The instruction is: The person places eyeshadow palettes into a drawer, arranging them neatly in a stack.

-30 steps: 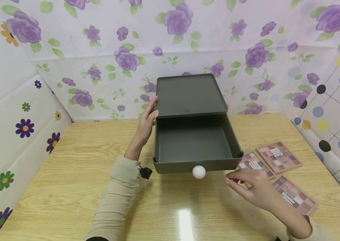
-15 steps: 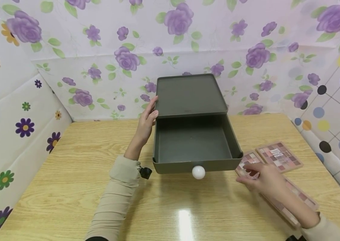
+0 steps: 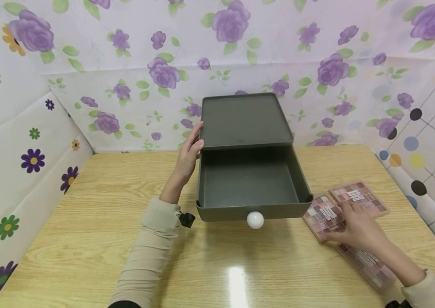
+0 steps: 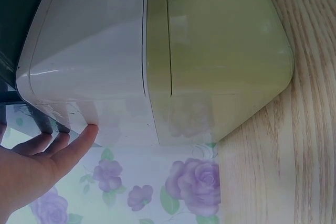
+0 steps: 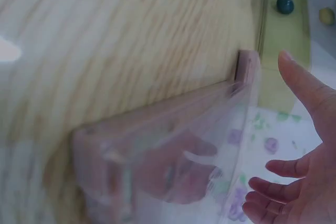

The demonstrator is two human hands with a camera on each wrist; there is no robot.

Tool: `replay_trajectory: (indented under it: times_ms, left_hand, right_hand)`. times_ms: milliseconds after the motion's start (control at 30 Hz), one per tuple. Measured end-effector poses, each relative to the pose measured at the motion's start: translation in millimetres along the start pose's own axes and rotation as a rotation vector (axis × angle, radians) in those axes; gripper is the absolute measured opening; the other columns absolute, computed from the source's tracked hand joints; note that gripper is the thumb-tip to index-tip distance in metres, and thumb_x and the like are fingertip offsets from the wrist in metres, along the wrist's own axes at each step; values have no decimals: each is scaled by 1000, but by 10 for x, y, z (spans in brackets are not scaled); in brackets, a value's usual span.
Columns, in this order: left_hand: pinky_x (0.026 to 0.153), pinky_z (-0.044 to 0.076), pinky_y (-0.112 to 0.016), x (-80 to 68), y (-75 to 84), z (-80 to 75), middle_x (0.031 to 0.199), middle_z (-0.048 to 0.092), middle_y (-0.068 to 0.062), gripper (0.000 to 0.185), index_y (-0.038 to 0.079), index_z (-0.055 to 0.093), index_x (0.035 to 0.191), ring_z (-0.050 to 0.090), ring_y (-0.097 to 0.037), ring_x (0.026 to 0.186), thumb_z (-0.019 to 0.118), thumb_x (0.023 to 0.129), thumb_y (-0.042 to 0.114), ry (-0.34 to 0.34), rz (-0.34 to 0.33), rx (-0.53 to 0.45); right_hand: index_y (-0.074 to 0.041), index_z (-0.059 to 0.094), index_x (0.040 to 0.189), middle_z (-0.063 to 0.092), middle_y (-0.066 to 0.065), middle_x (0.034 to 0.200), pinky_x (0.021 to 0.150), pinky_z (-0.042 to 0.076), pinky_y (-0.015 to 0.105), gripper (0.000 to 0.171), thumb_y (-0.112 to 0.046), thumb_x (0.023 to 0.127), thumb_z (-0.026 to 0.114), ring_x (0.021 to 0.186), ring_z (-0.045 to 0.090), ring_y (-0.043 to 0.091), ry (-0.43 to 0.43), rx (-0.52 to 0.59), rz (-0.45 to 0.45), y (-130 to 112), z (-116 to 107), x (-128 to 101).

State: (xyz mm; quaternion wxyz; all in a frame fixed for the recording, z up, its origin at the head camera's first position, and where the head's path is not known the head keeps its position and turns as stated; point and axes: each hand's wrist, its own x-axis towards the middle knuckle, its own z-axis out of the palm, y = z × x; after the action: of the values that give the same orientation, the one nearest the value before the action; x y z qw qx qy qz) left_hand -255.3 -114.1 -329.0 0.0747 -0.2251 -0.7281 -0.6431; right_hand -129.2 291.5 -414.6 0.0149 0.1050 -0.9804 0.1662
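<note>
A small desktop drawer cabinet has a dark grey top (image 3: 245, 122). Its dark grey top drawer (image 3: 221, 214) is pulled out, with nothing inside and a white round knob (image 3: 255, 220) on the front. My left hand (image 3: 188, 160) rests along the cabinet's left side; in the left wrist view its fingertips touch the white side wall (image 4: 89, 114). Over the eyeshadow palettes on the right is my right hand (image 3: 361, 229), thumb and fingers spread, gripping nothing. One palette (image 3: 319, 214) lies by the drawer, another (image 3: 363, 199) behind it, a third (image 3: 371, 269) nearer, partly hidden by the hand.
Everything stands on a wood-grain table (image 3: 98, 239). Below the grey drawer the cabinet has white and yellow-green levels (image 4: 226, 40), one with a dark green knob (image 5: 285, 5). Flowered sheets (image 3: 125, 107) hang behind and left, a dotted sheet (image 3: 433, 141) on the right.
My right hand has moved right, away from the drawer front to above the palettes, and its fingers have spread. The left hand and the drawer stay in place.
</note>
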Motion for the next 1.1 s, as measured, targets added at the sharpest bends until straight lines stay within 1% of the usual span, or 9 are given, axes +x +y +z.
replay_trajectory:
  times_ms: [100, 200, 267, 300, 367, 467, 700, 800, 1100]
  left_hand:
    - [90, 33, -53, 40, -136, -26, 150, 19, -7, 61, 12, 26, 145, 21, -21, 134, 37, 87, 30, 5, 16, 0]
    - [89, 34, -51, 48, -174, -25, 150, 20, -3, 63, 15, 27, 145, 22, -19, 134, 39, 87, 35, 13, 25, 8]
    - [89, 35, -51, 50, -178, -23, 150, 20, -3, 64, 15, 27, 145, 23, -18, 133, 39, 86, 36, 16, 26, 9]
    - [89, 35, -50, 49, -175, -22, 150, 20, -3, 64, 16, 27, 145, 23, -18, 133, 39, 86, 36, 17, 24, 8]
    - [88, 35, -49, 47, -164, -23, 150, 20, -3, 62, 15, 27, 145, 23, -18, 133, 38, 87, 33, 14, 18, 5]
    - [88, 35, -48, 38, -121, -16, 150, 18, -7, 60, 11, 25, 145, 21, -21, 134, 37, 88, 27, 4, 8, -7]
    - [90, 34, -49, -48, 153, 44, 149, 16, -16, 60, 1, 21, 144, 20, -27, 134, 34, 88, 20, -8, 4, 1]
    - [90, 34, -49, -56, 170, 45, 149, 16, -16, 61, 2, 22, 144, 20, -27, 134, 34, 88, 21, -4, 0, 5]
    - [91, 33, -52, -57, 167, 31, 149, 15, -17, 61, 2, 21, 144, 19, -28, 134, 34, 88, 22, -6, 1, 11]
  right_hand:
    - [16, 38, 121, 49, 35, 98, 70, 40, 56, 114, -68, 51, 71, 91, 47, 51, -24, -41, -12, 28, 28, 0]
    - [16, 40, 120, 50, 35, 97, 75, 36, 59, 115, -71, 50, 69, 94, 45, 54, -42, -77, -35, 37, 69, 16]
    - [16, 43, 119, 51, 32, 97, 77, 35, 59, 115, -73, 50, 67, 94, 45, 51, -42, -100, -57, 32, 95, 28]
    - [16, 43, 120, 50, 34, 100, 78, 34, 60, 116, -74, 50, 66, 95, 44, 52, -41, -111, -69, 29, 104, 35]
    - [16, 44, 121, 46, 39, 109, 78, 34, 63, 116, -74, 51, 65, 100, 40, 55, -38, -128, -87, 22, 115, 48]
    - [12, 45, 123, 45, 38, 112, 74, 35, 64, 113, -73, 52, 66, 101, 39, 53, -55, -135, -94, 17, 120, 58]
    - [6, 43, 129, 43, 36, 112, 73, 32, 66, 111, -67, 50, 71, 102, 36, 54, -92, -147, -100, 61, 131, 44]
    - [5, 45, 128, 45, 35, 109, 73, 33, 64, 109, -64, 50, 74, 98, 38, 52, -80, -143, -109, 71, 131, 47]
    - [6, 46, 127, 43, 40, 111, 70, 36, 65, 105, -58, 49, 78, 98, 41, 54, -40, -6, -84, 81, 15, 58]
